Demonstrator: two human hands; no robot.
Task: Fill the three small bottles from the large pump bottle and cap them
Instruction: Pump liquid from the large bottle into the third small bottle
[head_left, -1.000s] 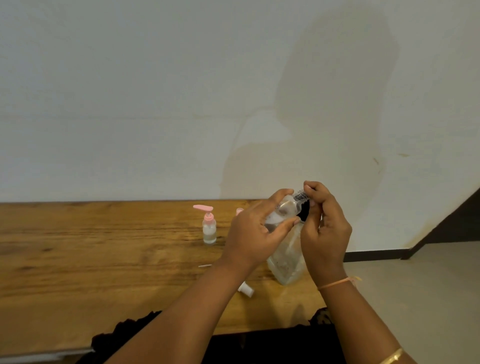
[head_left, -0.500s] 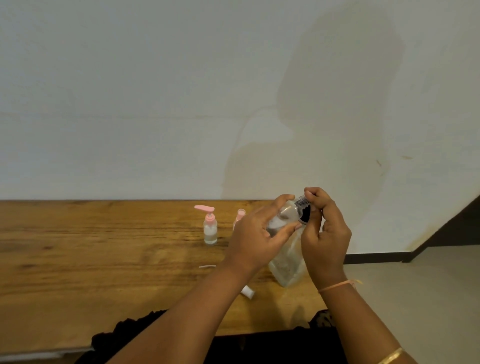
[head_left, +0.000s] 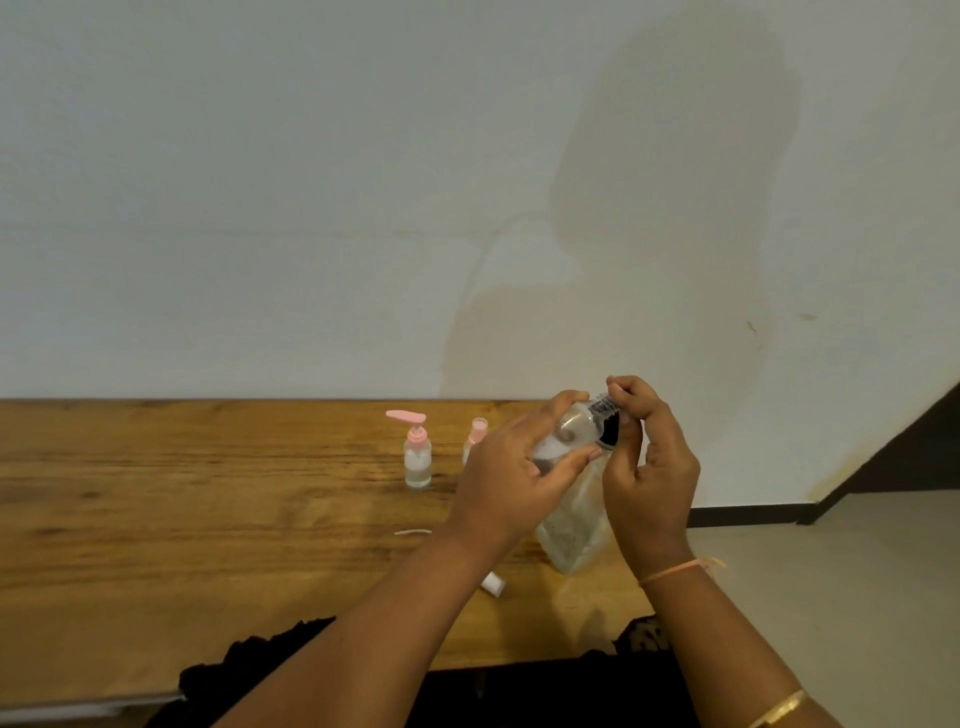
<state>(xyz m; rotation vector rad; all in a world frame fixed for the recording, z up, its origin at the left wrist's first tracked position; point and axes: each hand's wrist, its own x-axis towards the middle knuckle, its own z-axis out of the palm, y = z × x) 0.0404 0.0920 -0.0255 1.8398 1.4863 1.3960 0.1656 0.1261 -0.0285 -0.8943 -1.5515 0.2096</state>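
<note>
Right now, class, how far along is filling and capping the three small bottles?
Looks done: one pump-topped small bottle stands with liquid inside; a second pink-topped bottle stands beside it, partly hidden. In hand: the left hand holds the third bottle tilted, the right hand pinching its neck, over the large bottle. Left: probably finishing and capping it.

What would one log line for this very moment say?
left hand grips tilted small bottle | right hand pinches its neck | large bottle stands beneath | pink-pump bottle capped
</note>
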